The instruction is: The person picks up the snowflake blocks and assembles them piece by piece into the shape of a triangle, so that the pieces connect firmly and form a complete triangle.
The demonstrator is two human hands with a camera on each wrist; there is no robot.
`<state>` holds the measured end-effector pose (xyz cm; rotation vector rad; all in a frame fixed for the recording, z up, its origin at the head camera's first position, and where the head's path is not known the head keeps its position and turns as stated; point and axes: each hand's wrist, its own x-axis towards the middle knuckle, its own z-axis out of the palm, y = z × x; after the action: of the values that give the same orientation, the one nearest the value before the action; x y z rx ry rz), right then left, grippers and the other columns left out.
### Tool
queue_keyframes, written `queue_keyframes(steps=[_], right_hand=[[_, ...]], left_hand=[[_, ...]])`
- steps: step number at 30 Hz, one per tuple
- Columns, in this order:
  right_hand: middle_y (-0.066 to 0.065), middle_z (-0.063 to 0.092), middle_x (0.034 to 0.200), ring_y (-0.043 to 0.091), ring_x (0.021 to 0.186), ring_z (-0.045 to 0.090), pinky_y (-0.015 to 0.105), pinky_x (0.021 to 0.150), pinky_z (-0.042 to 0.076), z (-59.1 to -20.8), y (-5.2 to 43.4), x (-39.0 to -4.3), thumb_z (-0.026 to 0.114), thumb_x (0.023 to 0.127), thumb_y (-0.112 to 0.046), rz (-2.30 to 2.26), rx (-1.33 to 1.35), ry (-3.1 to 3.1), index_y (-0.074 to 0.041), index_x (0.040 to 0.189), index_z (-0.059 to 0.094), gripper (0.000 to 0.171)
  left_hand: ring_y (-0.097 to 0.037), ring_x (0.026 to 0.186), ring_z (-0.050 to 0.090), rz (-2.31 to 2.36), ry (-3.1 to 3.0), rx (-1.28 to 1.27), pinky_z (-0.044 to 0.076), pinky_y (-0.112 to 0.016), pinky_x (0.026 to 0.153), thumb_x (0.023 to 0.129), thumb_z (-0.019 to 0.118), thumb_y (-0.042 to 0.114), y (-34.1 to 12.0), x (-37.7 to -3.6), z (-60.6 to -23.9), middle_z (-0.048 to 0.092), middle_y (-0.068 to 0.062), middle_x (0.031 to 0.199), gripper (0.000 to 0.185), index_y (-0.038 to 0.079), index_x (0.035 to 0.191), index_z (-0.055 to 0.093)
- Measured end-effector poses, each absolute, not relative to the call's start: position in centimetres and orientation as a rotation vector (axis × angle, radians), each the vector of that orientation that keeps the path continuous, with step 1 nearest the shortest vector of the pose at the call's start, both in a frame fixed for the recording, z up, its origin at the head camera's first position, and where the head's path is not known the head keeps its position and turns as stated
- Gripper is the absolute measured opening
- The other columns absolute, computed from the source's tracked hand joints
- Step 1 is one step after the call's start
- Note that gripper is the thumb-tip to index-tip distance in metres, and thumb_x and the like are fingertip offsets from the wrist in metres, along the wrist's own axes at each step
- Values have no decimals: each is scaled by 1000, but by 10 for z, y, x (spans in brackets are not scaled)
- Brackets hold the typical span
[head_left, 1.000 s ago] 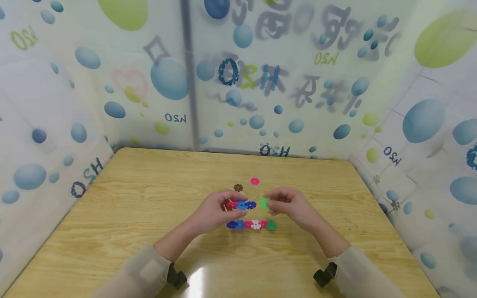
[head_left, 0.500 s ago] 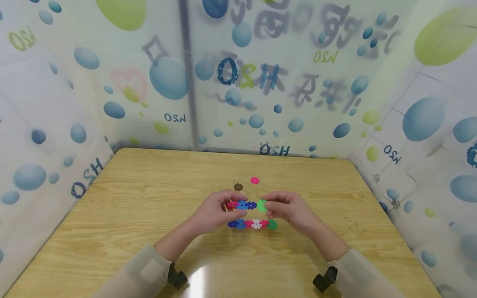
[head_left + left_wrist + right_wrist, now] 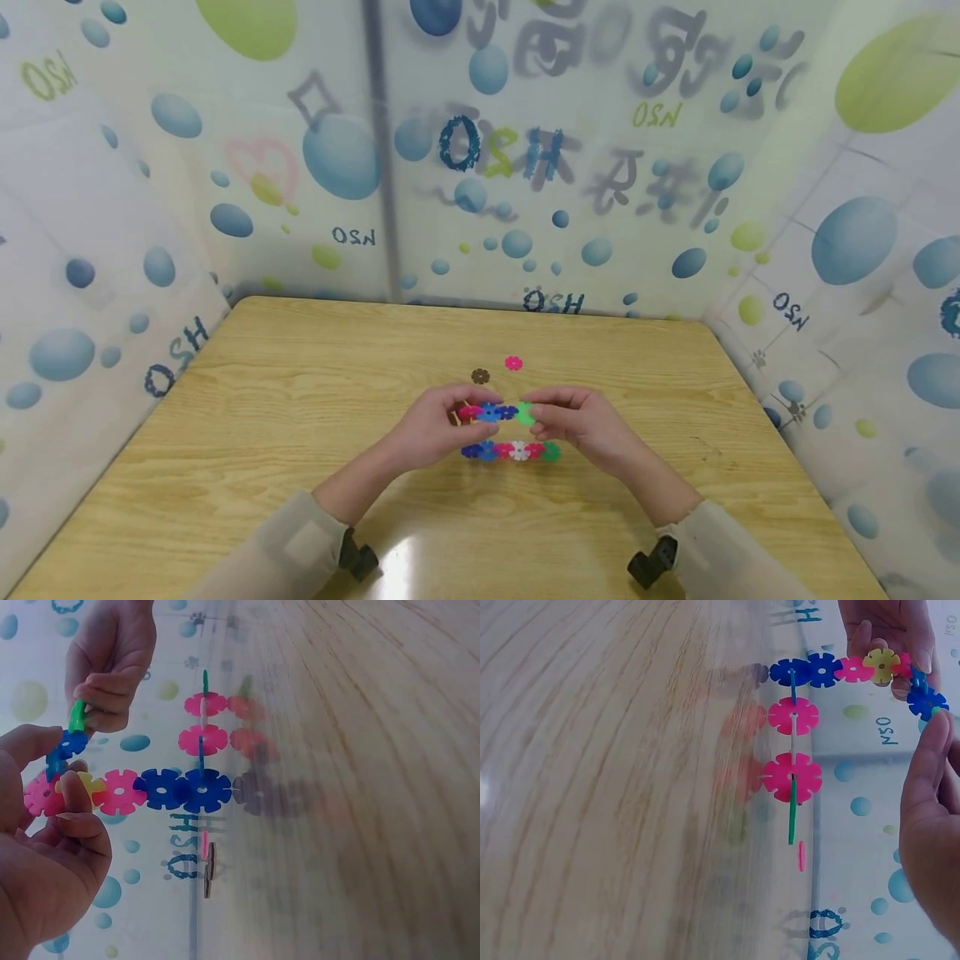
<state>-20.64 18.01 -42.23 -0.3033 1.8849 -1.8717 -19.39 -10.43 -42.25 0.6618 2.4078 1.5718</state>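
Note:
Slotted plastic snowflake discs form a linked structure on the table. Its bottom row, with a white disc [image 3: 519, 451] among blue, pink and green ones, runs left to right. From the left end a column rises through a pink disc [image 3: 120, 791] and a yellow disc [image 3: 881, 666]. Atop it, a light blue disc [image 3: 490, 412] and a dark blue disc [image 3: 508, 412] extend right. My left hand [image 3: 431, 427] grips the column's top around the yellow and pink discs. My right hand [image 3: 581, 421] pinches a bright green disc [image 3: 524, 413], its edge right at the dark blue disc.
Behind the hands, a loose brown disc [image 3: 480, 377] and a loose pink disc [image 3: 513, 363] lie flat on the wooden table [image 3: 315, 358]. In the left wrist view another brown disc [image 3: 207, 882] lies near them. A bubble-patterned curtain [image 3: 480, 225] encloses the table's back and sides.
My right hand has moved left, bringing the green disc from a gap away up to the dark blue disc's edge. My left hand has stayed nearly still, holding the structure.

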Motion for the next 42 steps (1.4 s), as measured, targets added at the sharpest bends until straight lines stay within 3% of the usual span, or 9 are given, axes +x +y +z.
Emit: queue_keyframes(steps=[5,13,19,23,30,37,42], right_hand=[[-1,80,110,12,97,79,30,94,66,-420,180,-205,72,107,-16,-1868,-301,1875,4,142,68,41],[5,79,125,17,110,77,30,97,63,-418,188,-205,76,105,-22,-1700,-405,2011,-1,151,63,52],[25,79,121,16,100,81,36,93,67,-420,188,-203,76,105,-21,-1695,-461,2049,2,149,64,51],[22,81,115,15,95,81,37,91,67,-420,186,-201,77,104,-20,-1721,-470,2061,2,147,67,49],[22,82,114,15,94,81,36,89,68,-420,183,-199,77,104,-19,-1727,-485,2097,0,145,69,45],[24,81,111,16,91,81,36,87,68,-420,182,-199,79,104,-20,-1723,-487,2111,-2,144,70,45],[16,81,107,15,89,78,35,85,68,-423,181,-200,77,104,-19,-1727,-510,2098,0,145,69,45]], left_hand=[[-17,82,62,1578,2409,701,54,-26,67,103,79,31,-104,-194,-423,75,3,126,31,26,134,78],[-13,68,53,1532,2407,692,47,-23,60,104,77,36,-106,-194,-422,68,2,97,30,29,134,79],[-11,66,51,1500,2416,699,45,-23,58,104,78,37,-106,-195,-422,65,4,88,32,28,135,79],[-9,63,49,1493,2409,725,44,-22,56,104,78,34,-106,-196,-422,65,4,85,32,26,135,80],[-9,65,50,1526,2373,713,43,-21,57,104,78,32,-104,-196,-421,70,4,93,31,24,134,80],[-10,65,50,1516,2384,701,42,-21,57,105,78,33,-104,-195,-420,67,4,87,33,25,136,78],[-12,68,52,1542,2372,692,45,-22,59,102,81,33,-102,-195,-422,73,3,100,43,19,142,72]])
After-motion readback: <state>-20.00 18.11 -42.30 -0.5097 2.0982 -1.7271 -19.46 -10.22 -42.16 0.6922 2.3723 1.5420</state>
